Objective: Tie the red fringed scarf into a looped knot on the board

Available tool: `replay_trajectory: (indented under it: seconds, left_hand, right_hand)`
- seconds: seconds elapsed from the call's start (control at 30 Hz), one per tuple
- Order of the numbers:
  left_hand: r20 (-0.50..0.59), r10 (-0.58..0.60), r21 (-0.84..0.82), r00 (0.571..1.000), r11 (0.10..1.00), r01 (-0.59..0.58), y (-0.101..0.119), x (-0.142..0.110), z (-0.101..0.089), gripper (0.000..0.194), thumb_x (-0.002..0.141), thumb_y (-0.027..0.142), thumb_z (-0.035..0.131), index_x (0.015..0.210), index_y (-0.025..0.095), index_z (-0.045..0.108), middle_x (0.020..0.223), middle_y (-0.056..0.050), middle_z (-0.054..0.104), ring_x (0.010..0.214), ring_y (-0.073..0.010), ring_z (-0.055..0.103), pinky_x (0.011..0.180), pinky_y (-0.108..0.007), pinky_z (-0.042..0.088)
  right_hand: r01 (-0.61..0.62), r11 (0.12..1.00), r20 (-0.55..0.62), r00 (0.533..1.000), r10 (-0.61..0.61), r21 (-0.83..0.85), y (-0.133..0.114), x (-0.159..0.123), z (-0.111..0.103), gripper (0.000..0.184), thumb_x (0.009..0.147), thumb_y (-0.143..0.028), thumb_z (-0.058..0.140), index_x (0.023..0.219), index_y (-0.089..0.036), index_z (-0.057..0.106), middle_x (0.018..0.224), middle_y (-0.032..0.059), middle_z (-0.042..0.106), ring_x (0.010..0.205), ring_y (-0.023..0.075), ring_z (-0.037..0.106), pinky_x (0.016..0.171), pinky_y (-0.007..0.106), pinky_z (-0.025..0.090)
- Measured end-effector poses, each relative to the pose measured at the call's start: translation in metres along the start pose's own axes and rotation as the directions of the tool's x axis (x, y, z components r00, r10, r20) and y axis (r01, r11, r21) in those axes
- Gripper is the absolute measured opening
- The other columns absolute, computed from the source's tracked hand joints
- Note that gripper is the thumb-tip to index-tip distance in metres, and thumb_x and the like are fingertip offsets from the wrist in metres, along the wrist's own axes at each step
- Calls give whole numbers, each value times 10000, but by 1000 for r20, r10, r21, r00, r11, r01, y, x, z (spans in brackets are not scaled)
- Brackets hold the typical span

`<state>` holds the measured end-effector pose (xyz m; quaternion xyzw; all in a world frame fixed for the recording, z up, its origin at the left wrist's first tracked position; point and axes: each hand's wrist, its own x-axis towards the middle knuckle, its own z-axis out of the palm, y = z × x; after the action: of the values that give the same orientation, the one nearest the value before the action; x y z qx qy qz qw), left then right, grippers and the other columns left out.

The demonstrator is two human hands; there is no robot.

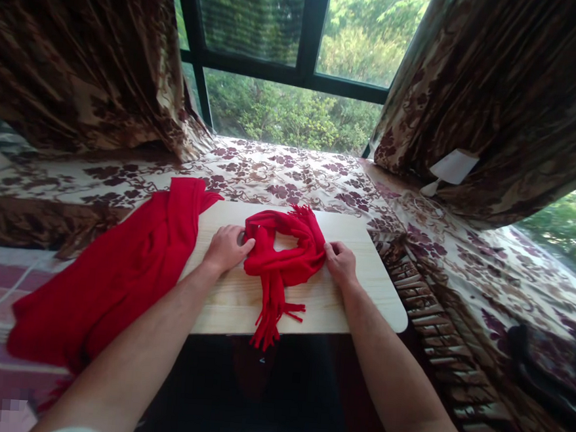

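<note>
A red fringed scarf (285, 258) lies bunched in a loose ring on a small light wooden table (362, 280), its tassels hanging over the near edge. My left hand (225, 248) grips the scarf's left side, thumb against the cloth. My right hand (340, 262) pinches the scarf's right side, fingers curled. A second, larger red cloth (116, 276) drapes off the table's left end down onto the floor covering.
A floral brown and cream cloth (281, 176) covers the ledge behind the table. Patterned curtains (498, 92) hang at both sides of a dark-framed window (298, 65). A white card (453, 167) rests on the right curtain. A dark object (548, 366) lies at the far right.
</note>
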<state>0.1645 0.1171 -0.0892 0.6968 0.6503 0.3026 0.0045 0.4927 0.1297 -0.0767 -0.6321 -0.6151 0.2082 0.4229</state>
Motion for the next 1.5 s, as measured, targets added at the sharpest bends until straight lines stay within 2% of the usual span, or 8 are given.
replay_trajectory:
  seconds: [0.5,0.8,1.0,1.2,1.5]
  left_hand:
    - [5,-22,-41,1000,999,22,1,-2,-2,272,827,399,586,993,195,653,1030,-111,688,1002,-293,597,958,-417,451]
    - [-21,17,-21,1000,1000,-18,2,-3,-2,245,831,383,577,977,197,639,1008,-91,692,990,-277,598,954,-406,456]
    - [-1,15,-36,1000,999,-15,1,-3,-3,223,827,375,576,959,207,641,988,-87,695,968,-275,603,940,-411,461]
    - [-31,51,-36,998,998,-52,0,-3,-2,222,824,360,578,958,194,639,982,-95,696,966,-277,602,948,-416,458]
    - [-29,62,-19,998,998,-62,-3,-4,-2,202,836,366,583,947,202,623,976,-87,688,960,-277,599,930,-412,462]
  right_hand:
    - [31,999,33,999,-30,-11,-1,-4,-2,330,857,-490,534,838,-212,712,807,51,734,747,211,652,721,320,469]
    - [38,998,32,999,-37,-48,-2,-5,-1,335,867,-466,526,845,-196,723,816,59,742,739,202,650,721,307,467]
    - [35,998,40,999,-33,-51,-2,-5,-1,314,866,-455,530,842,-206,720,813,49,742,740,197,649,726,304,467]
    - [47,992,57,998,-40,-114,-2,-4,2,322,873,-469,531,825,-208,712,772,47,725,695,193,626,673,300,430]
    - [40,995,44,998,-36,-96,-2,-5,4,327,889,-471,526,796,-209,698,748,39,704,687,186,609,668,294,418]
